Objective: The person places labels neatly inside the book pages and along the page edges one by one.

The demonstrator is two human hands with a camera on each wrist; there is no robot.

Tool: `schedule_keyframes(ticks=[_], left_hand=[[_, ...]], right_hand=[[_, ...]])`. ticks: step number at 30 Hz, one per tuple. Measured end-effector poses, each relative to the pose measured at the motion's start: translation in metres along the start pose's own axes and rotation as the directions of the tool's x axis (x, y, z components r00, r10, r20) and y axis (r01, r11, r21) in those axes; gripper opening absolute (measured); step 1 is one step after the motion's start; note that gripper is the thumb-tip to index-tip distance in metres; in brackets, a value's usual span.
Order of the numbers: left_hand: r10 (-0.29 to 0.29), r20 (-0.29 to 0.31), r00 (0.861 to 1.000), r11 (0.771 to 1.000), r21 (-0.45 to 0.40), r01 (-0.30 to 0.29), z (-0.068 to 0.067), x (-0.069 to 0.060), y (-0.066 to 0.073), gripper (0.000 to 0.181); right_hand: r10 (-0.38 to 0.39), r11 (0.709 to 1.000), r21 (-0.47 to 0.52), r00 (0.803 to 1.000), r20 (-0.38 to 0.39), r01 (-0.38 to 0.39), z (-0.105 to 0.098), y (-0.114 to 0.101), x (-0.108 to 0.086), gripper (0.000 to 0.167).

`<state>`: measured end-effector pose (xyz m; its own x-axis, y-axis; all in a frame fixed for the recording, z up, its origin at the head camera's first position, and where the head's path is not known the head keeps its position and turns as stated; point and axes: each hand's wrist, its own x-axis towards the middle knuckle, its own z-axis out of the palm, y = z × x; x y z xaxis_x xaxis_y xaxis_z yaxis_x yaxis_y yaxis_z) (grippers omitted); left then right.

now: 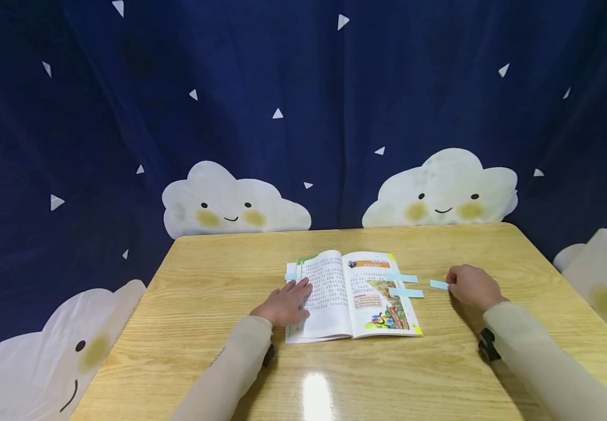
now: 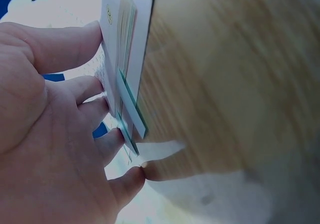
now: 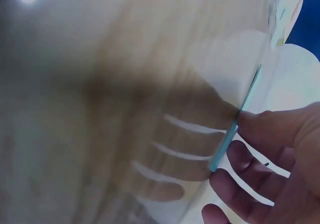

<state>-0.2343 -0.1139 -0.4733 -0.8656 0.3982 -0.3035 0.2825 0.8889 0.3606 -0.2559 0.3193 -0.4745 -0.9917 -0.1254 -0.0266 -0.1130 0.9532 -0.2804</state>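
An open book [image 1: 330, 316] with printed pages and coloured pictures lies on the wooden table. My left hand [image 1: 286, 303] rests on its left page near the outer edge, fingers spread. From below in the left wrist view, the left hand [image 2: 65, 108] touches the page edges, where light blue strips [image 2: 132, 106] stick out. Two more light blue strips [image 1: 406, 293] project from the right page. To the right of the book, my right hand [image 1: 473, 286] pinches a separate light blue strip [image 1: 438, 285]. The right wrist view shows that strip [image 3: 232, 134] at the thumb and fingertips.
The wooden table [image 1: 219, 275] reaches back to a dark blue curtain [image 1: 261, 70] with white triangles and smiling clouds. A bright light reflection [image 1: 316, 397] shows on the tabletop in front of the book.
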Motion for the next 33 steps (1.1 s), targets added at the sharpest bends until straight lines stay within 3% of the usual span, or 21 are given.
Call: schedule_keyframes(ticks=[14,33], left_hand=[[0.003,0.007,1.0,1.0,0.002,-0.003,0.0004,0.0001,-0.0002,0.066],[-0.008,-0.007,1.0,1.0,-0.004,0.008,0.0004,0.0004,0.0028,0.065]], right_hand=[[0.028,0.998,-0.054,0.999,-0.015,-0.029,-0.0055,-0.0049,0.0033,0.006],[0.017,1.0,-0.01,0.999,0.032,-0.017,-0.0085,-0.0052,0.0042,0.006]])
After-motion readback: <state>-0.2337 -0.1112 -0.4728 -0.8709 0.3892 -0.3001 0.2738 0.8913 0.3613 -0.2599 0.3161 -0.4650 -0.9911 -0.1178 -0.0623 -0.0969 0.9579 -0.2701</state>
